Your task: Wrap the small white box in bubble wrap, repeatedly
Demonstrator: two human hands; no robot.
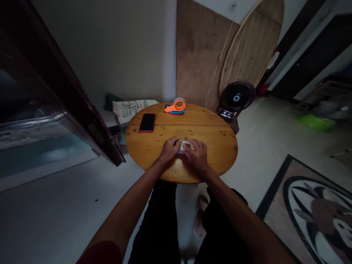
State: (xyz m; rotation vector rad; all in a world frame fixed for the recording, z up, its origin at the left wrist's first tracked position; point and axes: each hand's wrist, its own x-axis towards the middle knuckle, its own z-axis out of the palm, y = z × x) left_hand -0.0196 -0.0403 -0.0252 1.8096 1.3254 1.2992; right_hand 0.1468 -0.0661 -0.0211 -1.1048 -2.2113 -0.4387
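Note:
On the round wooden table (217, 143), near its front edge, both my hands meet around a small white object (184, 146). My left hand (171, 148) has its fingers closed on the object's left side. From the right, my right hand (197, 153) grips the same object with bent fingers. Much of the object is covered by my fingers, and what it is cannot be made out. Farther back lies an orange and blue tape dispenser (176, 106). A dark phone with a red edge (147, 122) rests flat at the table's left.
Behind the table's right edge stands a dark round fan (236, 97). A printed white sack (132, 110) is beside the back left edge. A dark door frame (90, 121) rises at left. Wooden boards (203, 51) lean on the wall. A patterned floor panel (302, 205) is at right.

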